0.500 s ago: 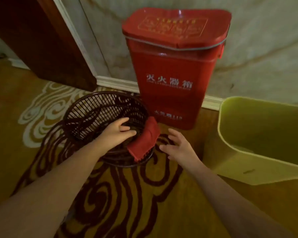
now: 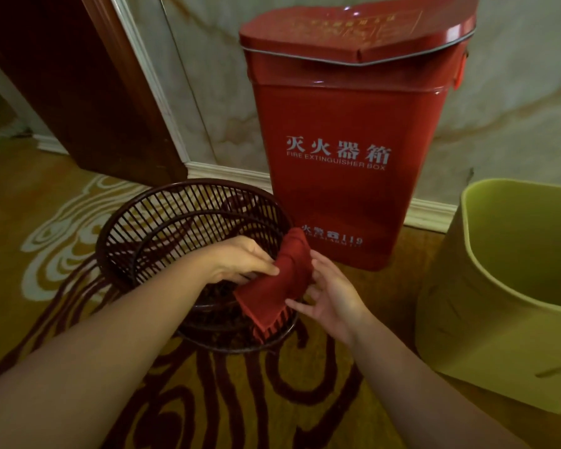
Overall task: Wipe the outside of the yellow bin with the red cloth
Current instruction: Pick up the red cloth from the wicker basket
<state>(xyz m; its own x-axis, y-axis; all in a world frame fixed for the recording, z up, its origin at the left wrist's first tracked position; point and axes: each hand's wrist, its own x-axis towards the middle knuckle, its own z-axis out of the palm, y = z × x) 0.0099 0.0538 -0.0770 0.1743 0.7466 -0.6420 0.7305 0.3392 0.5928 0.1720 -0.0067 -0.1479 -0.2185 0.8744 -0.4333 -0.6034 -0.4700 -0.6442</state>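
Note:
The red cloth [image 2: 280, 283] hangs folded over the near right rim of a dark slatted basket [image 2: 162, 234]. My left hand [image 2: 243, 259] pinches the cloth's left edge over the basket rim. My right hand [image 2: 329, 291] grips the cloth from the right, fingers curled around its lower end. The yellow bin [image 2: 486, 322] stands open-topped on the floor at the right, about a hand's width from my right hand. Its right part runs out of view.
A tall red fire extinguisher box [image 2: 347, 134] stands against the marble wall behind the basket. A dark wooden door [image 2: 88, 92] is at the back left. The floor is a gold carpet [image 2: 208, 400] with dark swirls.
My right hand has moved in from beside the cloth and taken hold of it. My left hand has shifted onto the cloth's edge. The view has moved closer.

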